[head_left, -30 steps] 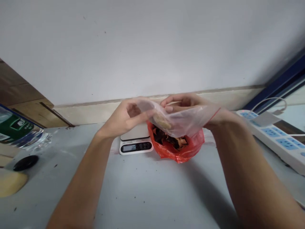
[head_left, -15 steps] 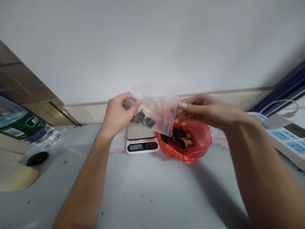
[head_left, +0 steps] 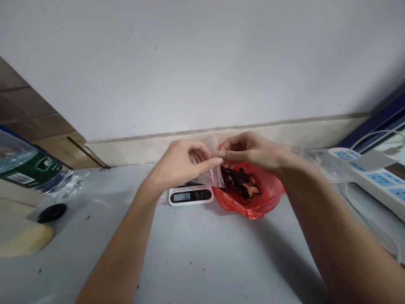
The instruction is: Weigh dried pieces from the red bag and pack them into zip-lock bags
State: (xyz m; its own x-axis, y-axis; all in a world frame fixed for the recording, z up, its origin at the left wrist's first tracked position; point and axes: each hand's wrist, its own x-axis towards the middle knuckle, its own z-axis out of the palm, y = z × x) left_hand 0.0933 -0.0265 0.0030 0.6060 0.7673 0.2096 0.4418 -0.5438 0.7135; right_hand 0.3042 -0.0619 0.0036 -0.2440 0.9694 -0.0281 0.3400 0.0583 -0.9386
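Observation:
A clear zip-lock bag [head_left: 209,177] is held up between both hands, its pink-edged mouth toward the right. My left hand [head_left: 182,162] is closed on it, thumb near the mouth and fingers curled behind. My right hand [head_left: 245,150] pinches the bag's mouth close to my left thumb. The dark and tan pieces inside the bag are mostly hidden by my left hand. Beneath sits a white digital scale [head_left: 205,202], its display reading 0.0 and its plate largely covered. Just right of it stands an open red plastic bag [head_left: 268,192] holding dark dried pieces [head_left: 243,183].
At the left lie a water bottle [head_left: 38,169] with a green label, a black round lid [head_left: 51,213] and a pale yellowish object [head_left: 31,240]. A white power strip [head_left: 379,179] with cables lies at the right, beside some clear plastic [head_left: 329,164]. A wall [head_left: 202,71] rises behind.
My left hand has moved right, from the bag's far end to its mouth, close to my right hand. The view has shifted slightly. The scale still reads 0.0.

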